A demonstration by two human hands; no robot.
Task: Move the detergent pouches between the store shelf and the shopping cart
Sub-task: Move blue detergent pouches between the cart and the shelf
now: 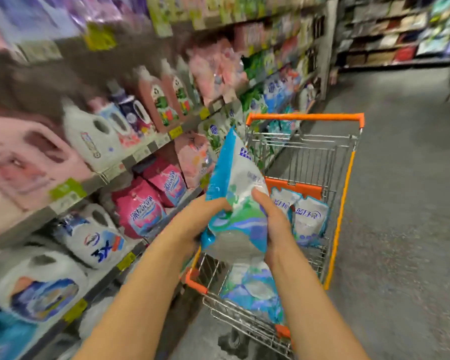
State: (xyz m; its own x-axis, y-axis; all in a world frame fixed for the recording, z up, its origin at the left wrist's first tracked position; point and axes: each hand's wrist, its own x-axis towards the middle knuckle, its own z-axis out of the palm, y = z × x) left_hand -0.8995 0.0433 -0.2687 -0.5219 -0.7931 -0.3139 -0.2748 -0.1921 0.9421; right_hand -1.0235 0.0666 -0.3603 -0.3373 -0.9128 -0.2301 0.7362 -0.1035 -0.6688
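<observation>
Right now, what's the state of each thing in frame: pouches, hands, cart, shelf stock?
held pouch: off the shelf, tilted, in the air by the cart
left hand: grips the held pouch's left edge
right hand: grips its right side, thumb on front
shopping cart: beside the shelf, partly loaded
two cart pouches: upright, side by side
near cart pouch: lying in the basket
pink pouches: on the shelf

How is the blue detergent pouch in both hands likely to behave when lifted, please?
Probably floppy: the blue detergent pouch bulges below the left hand and right hand. Likely heavy for its size, since both hands grip it. Its smooth film may slip.
</observation>
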